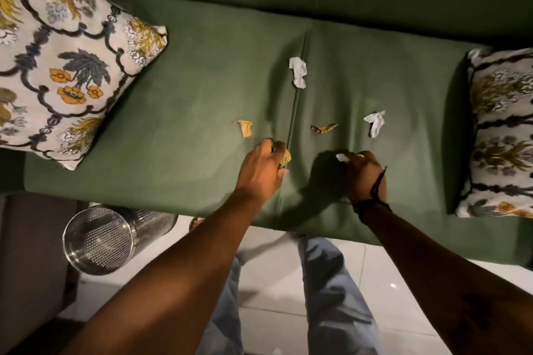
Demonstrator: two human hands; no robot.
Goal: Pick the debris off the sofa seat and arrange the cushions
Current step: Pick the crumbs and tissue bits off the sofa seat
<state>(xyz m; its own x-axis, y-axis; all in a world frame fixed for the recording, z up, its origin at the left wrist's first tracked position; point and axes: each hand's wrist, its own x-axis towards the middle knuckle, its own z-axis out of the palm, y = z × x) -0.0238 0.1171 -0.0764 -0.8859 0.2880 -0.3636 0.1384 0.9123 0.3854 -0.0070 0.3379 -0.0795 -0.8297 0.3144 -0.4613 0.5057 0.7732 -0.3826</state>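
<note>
On the green sofa seat [187,130] lie loose scraps: a crumpled white paper [298,72] by the centre seam, another white paper [375,123] to the right, a dry yellow leaf [244,127] and a brown leaf [323,128]. My left hand [261,171] rests near the seam, fingers curled on a yellow leaf scrap [286,157]. My right hand [364,174] is closed on a white paper bit [342,157] and something yellow. A floral cushion [57,57] lies tilted at the left end. A second floral cushion [503,132] lies at the right end.
A perforated metal bin [99,239] stands on the floor left of my legs, just in front of the seat edge. A brown piece of furniture [31,253] sits beside it. White floor tiles [274,311] lie under me.
</note>
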